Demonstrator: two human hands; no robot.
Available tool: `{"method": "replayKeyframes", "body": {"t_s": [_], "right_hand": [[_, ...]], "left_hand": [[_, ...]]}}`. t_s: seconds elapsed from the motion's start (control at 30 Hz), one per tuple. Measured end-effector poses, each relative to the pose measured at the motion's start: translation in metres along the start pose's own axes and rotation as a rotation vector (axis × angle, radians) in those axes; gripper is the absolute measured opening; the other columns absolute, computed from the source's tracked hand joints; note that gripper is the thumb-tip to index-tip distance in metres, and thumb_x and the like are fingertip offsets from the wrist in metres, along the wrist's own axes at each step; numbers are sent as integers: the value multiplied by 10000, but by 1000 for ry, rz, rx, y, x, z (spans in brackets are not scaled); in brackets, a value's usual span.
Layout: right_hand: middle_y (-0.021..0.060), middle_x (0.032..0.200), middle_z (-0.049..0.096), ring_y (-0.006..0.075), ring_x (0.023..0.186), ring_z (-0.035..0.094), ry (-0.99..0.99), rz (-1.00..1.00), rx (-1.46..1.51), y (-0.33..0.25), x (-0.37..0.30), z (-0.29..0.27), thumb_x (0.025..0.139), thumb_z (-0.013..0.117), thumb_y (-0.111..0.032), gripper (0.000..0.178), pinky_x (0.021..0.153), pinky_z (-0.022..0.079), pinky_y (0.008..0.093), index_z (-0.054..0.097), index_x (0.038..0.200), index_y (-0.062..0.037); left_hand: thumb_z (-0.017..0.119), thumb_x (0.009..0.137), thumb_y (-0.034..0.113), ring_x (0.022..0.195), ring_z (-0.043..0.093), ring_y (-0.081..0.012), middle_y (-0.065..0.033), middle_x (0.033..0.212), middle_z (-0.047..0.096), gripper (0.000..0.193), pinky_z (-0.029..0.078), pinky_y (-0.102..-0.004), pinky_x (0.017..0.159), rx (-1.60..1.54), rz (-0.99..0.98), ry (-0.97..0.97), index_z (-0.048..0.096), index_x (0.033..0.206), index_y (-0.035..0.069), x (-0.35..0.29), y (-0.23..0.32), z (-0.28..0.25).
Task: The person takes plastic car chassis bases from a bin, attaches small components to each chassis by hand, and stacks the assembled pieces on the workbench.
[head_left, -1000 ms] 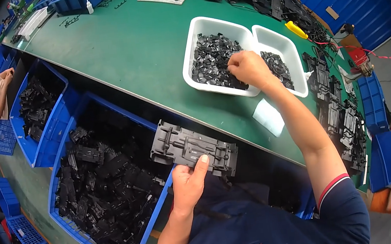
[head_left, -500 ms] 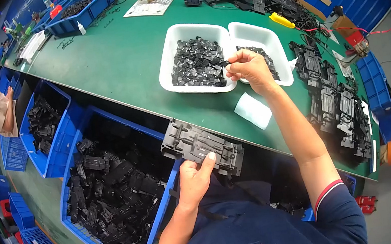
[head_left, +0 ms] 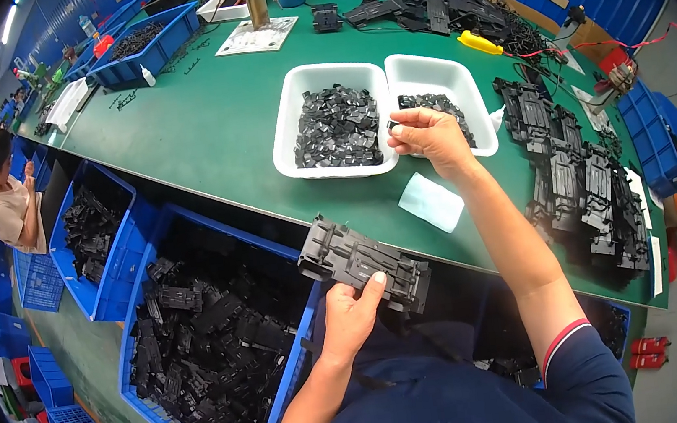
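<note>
Fingers of the left hand (head_left: 350,316) clamp a flat black moulded plastic frame (head_left: 364,263) below the green table (head_left: 202,135) edge, while the right hand (head_left: 429,134) pinches a small black clip over the white tray (head_left: 480,122), seemingly mid-fitting.

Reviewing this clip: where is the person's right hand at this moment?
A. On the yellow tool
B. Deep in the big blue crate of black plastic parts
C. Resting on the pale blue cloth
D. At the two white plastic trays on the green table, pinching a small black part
D: the right hand sits over the white plastic trays, fingertips pinching a small black part, while the left hand holds a flat black plastic frame.
</note>
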State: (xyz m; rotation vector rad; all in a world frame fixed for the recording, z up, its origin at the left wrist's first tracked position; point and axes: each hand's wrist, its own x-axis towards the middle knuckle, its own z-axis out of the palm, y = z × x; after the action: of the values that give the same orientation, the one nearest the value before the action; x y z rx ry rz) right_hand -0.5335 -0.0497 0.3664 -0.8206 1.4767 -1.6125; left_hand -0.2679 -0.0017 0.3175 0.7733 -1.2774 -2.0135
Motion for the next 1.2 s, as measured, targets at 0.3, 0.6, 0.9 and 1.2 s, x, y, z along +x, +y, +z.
{"method": "replayKeyframes", "body": {"t_s": [0.3, 0.6, 0.9, 1.2], "right_hand": [[80, 852, 652, 135, 719, 632, 71, -10, 35, -8, -46, -16, 801, 629, -17, 290, 625, 522, 236, 628, 1089, 14], [92, 836, 654, 149, 739, 638, 130, 87, 26, 0, -95, -53, 815, 640, -42, 123, 641, 506, 253, 596, 928, -23], [58, 869, 642, 131, 761, 604, 194, 192, 37, 13, -99, -68, 814, 674, -59, 142, 664, 495, 236, 620, 940, -21], [61, 840, 647, 118, 720, 609, 222, 272, -17, 22, -90, -63, 816, 676, -63, 188, 629, 511, 232, 646, 983, 17]], "left_hand": [[581, 903, 131, 816, 550, -67, -18, 916, 649, 207, 457, -241, 747, 17, -3, -87, 639, 1025, -27, 14, -2, 16], [579, 895, 110, 837, 553, -68, -20, 939, 638, 193, 452, -232, 757, -35, -85, -160, 623, 1030, -21, 37, -8, 30], [574, 893, 130, 852, 565, -80, -33, 965, 639, 216, 461, -247, 776, -71, -141, -223, 618, 1036, -25, 56, -16, 36], [572, 890, 134, 839, 558, -76, -28, 940, 633, 220, 455, -241, 756, -109, -211, -233, 617, 1027, -32, 57, -21, 36]]}}
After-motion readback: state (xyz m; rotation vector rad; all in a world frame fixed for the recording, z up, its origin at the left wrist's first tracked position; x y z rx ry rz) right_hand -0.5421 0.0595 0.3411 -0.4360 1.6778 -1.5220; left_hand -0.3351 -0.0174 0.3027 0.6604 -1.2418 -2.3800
